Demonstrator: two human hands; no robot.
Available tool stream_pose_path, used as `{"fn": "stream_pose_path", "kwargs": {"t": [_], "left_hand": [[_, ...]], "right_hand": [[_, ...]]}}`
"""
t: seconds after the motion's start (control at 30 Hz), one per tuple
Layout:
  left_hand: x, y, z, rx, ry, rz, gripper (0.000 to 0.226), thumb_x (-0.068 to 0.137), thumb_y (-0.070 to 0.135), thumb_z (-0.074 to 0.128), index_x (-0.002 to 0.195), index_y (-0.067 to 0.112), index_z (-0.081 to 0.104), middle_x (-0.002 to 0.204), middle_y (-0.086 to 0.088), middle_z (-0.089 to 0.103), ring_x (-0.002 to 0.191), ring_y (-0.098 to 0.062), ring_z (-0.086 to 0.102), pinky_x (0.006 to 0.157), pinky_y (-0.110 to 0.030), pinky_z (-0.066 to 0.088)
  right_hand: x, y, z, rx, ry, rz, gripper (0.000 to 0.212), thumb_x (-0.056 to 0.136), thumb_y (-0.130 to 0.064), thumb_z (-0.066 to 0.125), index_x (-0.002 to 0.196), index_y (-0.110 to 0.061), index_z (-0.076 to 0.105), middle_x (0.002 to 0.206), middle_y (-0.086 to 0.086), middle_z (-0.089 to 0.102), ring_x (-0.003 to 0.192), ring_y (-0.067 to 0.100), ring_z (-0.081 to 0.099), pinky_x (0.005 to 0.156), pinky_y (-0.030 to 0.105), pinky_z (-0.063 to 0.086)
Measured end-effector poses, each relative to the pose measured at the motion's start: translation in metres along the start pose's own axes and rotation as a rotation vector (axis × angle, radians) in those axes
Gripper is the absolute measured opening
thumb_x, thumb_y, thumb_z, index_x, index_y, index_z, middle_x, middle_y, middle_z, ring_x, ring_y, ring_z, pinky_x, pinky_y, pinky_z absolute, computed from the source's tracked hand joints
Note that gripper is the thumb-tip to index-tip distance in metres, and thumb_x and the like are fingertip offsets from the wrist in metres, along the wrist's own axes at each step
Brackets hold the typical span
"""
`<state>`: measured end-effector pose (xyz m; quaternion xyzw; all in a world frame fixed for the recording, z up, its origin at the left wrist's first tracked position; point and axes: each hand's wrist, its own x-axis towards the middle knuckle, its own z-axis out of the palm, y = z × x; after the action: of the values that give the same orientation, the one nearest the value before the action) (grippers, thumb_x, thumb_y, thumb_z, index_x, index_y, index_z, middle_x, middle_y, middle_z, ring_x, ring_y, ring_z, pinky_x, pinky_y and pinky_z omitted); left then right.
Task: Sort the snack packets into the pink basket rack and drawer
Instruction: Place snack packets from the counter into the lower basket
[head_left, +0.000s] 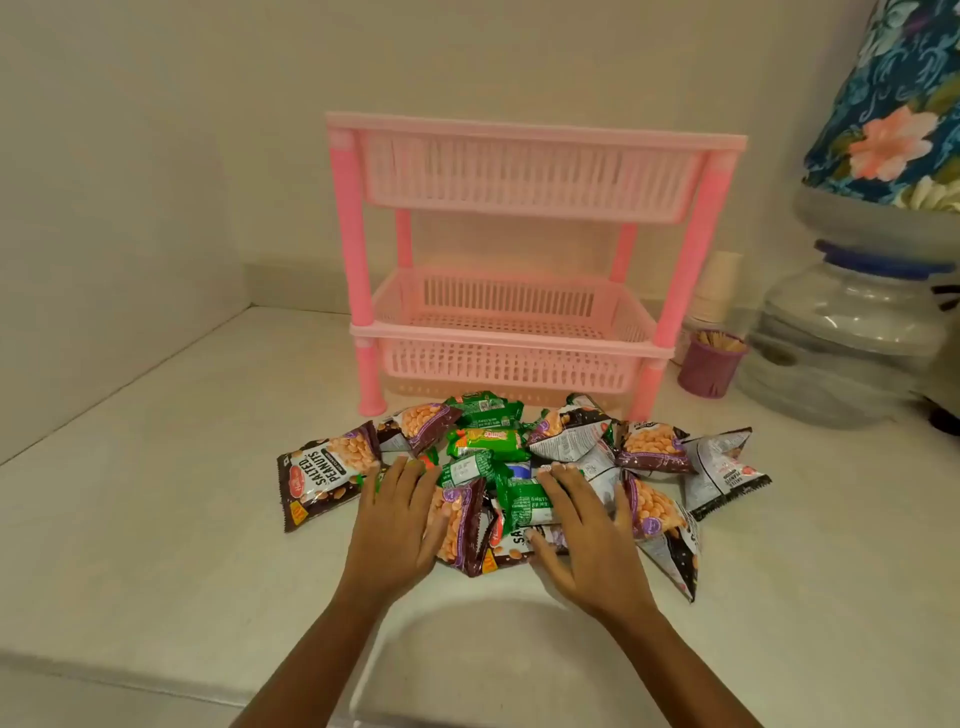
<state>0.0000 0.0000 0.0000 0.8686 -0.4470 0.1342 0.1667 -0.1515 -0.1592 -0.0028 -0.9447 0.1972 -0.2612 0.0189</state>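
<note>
Countertop (156, 493), pale and wide, runs back to a cream wall and carries everything in view. At the far right stands a large clear water jar (841, 332) with a floral cloth (893, 104) draped over its top. Left of it, a small purple cup (709, 366) holds wooden sticks, with a stack of pale cups (719, 286) behind it. Nothing stands between the packets and the rack. The pink basket rack (519, 249) sits at the back centre; its 2 slatted baskets look empty. The snack packets (498, 473), brown salted-peanut bags and green wrappers, lie heaped on the counter just in front of the rack. The left hand (395, 525) and right hand (582, 530) rest flat on the heap, fingers spread, gripping nothing.
</note>
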Motion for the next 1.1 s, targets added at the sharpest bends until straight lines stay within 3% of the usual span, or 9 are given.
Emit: {"fn": "stream_pose_path", "kwargs": {"t": [0.1, 0.2, 0.27, 0.5, 0.6, 0.67, 0.77, 0.97, 1.1], "left_hand": [[0.006, 0.004, 0.003, -0.088, 0.084, 0.069, 0.054, 0.093, 0.041, 0.023, 0.121, 0.010, 0.058, 0.116, -0.008, 0.064, 0.109, -0.026, 0.059, 0.099, -0.041, 0.042], [0.023, 0.008, 0.003, -0.097, -0.025, 0.057, 0.051, 0.094, 0.044, 0.028, 0.135, 0.017, 0.044, 0.127, -0.003, 0.057, 0.114, -0.021, 0.051, 0.101, -0.033, 0.033], [0.034, 0.010, 0.004, -0.090, -0.088, 0.023, 0.050, 0.095, 0.046, 0.034, 0.137, 0.019, 0.039, 0.133, -0.003, 0.053, 0.118, -0.021, 0.050, 0.101, -0.033, 0.034], [0.054, 0.007, 0.012, 0.024, -0.281, 0.029, 0.077, 0.085, 0.063, 0.043, 0.145, 0.018, 0.024, 0.145, -0.006, 0.041, 0.129, -0.024, 0.043, 0.104, -0.038, 0.037], [0.046, 0.004, 0.013, 0.057, -0.137, 0.087, 0.068, 0.088, 0.058, 0.041, 0.139, 0.013, 0.036, 0.130, -0.009, 0.051, 0.114, -0.024, 0.051, 0.095, -0.034, 0.043], [0.038, 0.001, 0.013, 0.036, 0.053, 0.202, 0.047, 0.086, 0.049, 0.046, 0.110, 0.011, 0.060, 0.097, -0.006, 0.065, 0.082, -0.020, 0.062, 0.070, -0.029, 0.053], [0.036, -0.003, 0.014, 0.043, 0.178, 0.318, 0.031, 0.084, 0.041, 0.042, 0.074, 0.018, 0.059, 0.065, 0.004, 0.059, 0.054, -0.012, 0.055, 0.049, -0.019, 0.048], [0.054, -0.003, 0.005, -0.021, 0.092, 0.443, 0.021, 0.086, 0.027, 0.060, 0.070, 0.014, 0.057, 0.055, 0.002, 0.060, 0.046, -0.013, 0.056, 0.043, -0.021, 0.042], [0.062, -0.017, 0.004, -0.030, -0.107, 0.425, 0.054, 0.088, 0.062, 0.023, 0.093, 0.014, 0.048, 0.082, -0.002, 0.060, 0.072, -0.018, 0.056, 0.059, -0.026, 0.033]], "right_hand": [[0.004, -0.001, 0.000, 0.011, -0.036, -0.079, 0.064, 0.075, -0.036, 0.063, 0.133, -0.013, 0.048, 0.135, 0.007, 0.056, 0.125, 0.025, 0.051, 0.098, 0.061, 0.034], [0.011, -0.001, 0.002, 0.023, -0.078, -0.090, 0.067, 0.073, -0.032, 0.068, 0.133, -0.012, 0.047, 0.135, 0.008, 0.056, 0.126, 0.027, 0.050, 0.099, 0.060, 0.036], [0.014, -0.001, 0.003, 0.086, -0.098, -0.086, 0.064, 0.079, -0.033, 0.061, 0.138, -0.016, 0.041, 0.141, 0.005, 0.049, 0.134, 0.024, 0.040, 0.107, 0.057, 0.028], [0.025, 0.004, 0.010, 0.179, -0.185, -0.088, 0.060, 0.086, -0.042, 0.051, 0.141, -0.024, 0.033, 0.144, -0.001, 0.040, 0.137, 0.016, 0.030, 0.111, 0.041, 0.023], [0.028, 0.004, 0.010, 0.172, -0.185, -0.083, 0.056, 0.087, -0.042, 0.052, 0.138, -0.023, 0.037, 0.137, -0.002, 0.045, 0.130, 0.016, 0.037, 0.108, 0.036, 0.026], [0.030, 0.003, 0.010, 0.186, -0.181, -0.079, 0.055, 0.088, -0.042, 0.052, 0.137, -0.024, 0.038, 0.135, -0.003, 0.046, 0.128, 0.015, 0.039, 0.106, 0.035, 0.027], [0.033, 0.004, 0.008, 0.173, -0.180, -0.059, 0.054, 0.089, -0.044, 0.050, 0.137, -0.025, 0.038, 0.134, -0.004, 0.046, 0.126, 0.015, 0.040, 0.103, 0.034, 0.031], [0.046, 0.004, 0.002, 0.208, -0.119, -0.025, 0.051, 0.087, -0.038, 0.056, 0.133, -0.017, 0.045, 0.127, 0.002, 0.054, 0.119, 0.021, 0.047, 0.098, 0.034, 0.039], [0.060, 0.003, -0.001, 0.220, -0.120, 0.008, 0.053, 0.089, -0.040, 0.053, 0.136, -0.021, 0.039, 0.130, 0.000, 0.050, 0.119, 0.017, 0.044, 0.094, 0.029, 0.039]]}}
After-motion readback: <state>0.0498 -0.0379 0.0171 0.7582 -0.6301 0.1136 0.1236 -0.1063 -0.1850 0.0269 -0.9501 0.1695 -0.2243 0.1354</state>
